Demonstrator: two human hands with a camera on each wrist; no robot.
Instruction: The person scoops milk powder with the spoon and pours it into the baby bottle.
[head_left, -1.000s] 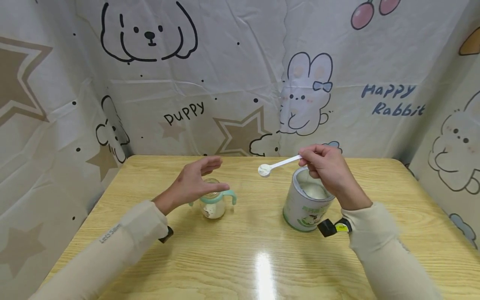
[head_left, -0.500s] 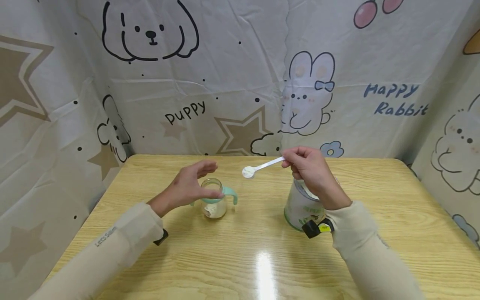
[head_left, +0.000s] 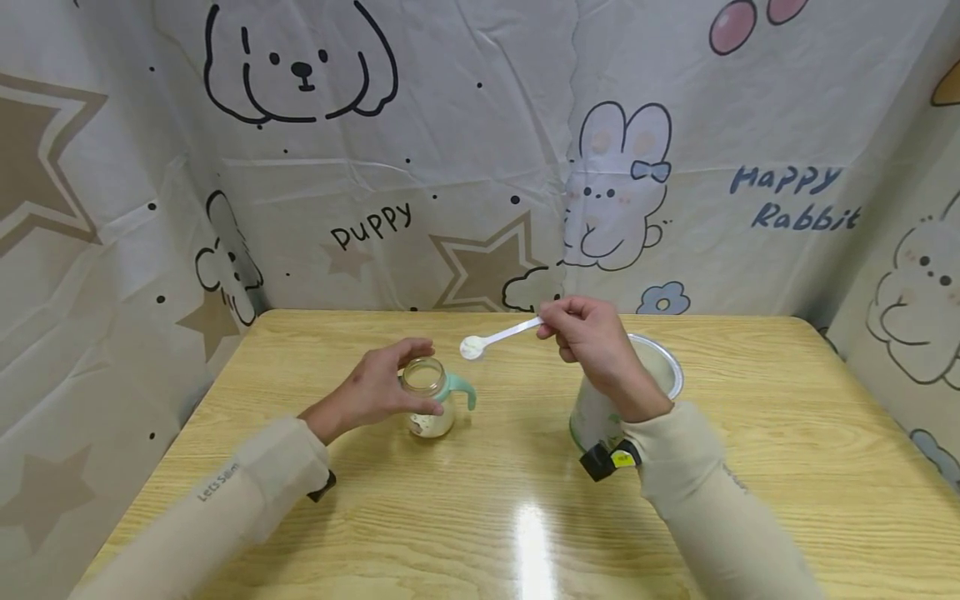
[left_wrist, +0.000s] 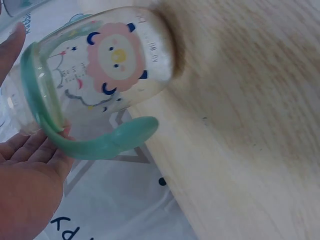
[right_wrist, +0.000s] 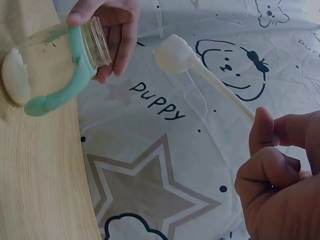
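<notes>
My right hand [head_left: 588, 337] pinches the handle of a long white measuring scoop [head_left: 504, 335]. The scoop's bowl is heaped with white powder [right_wrist: 174, 52], held above and to the right of a baby bottle [head_left: 431, 417]. That clear bottle stands upright and uncapped, with a mint-green handled collar [left_wrist: 75, 145], a printed animal face and white powder [right_wrist: 17, 77] at the bottom. Around its neck my left hand [head_left: 378, 383] forms a loose C. The thumb is in front, at the collar, and the fingers extend behind; whether they press on the bottle is unclear.
An uncovered powder tin [head_left: 600, 412] stands on the right of the wooden table [head_left: 450, 525], partly hidden behind my right hand and wrist. A cartoon-printed cloth [head_left: 465, 150] hangs behind the table and along both sides.
My right hand has carried the filled scoop left, from over the tin toward the bottle. My left hand has lowered slightly around the bottle's neck, baring its open mouth.
</notes>
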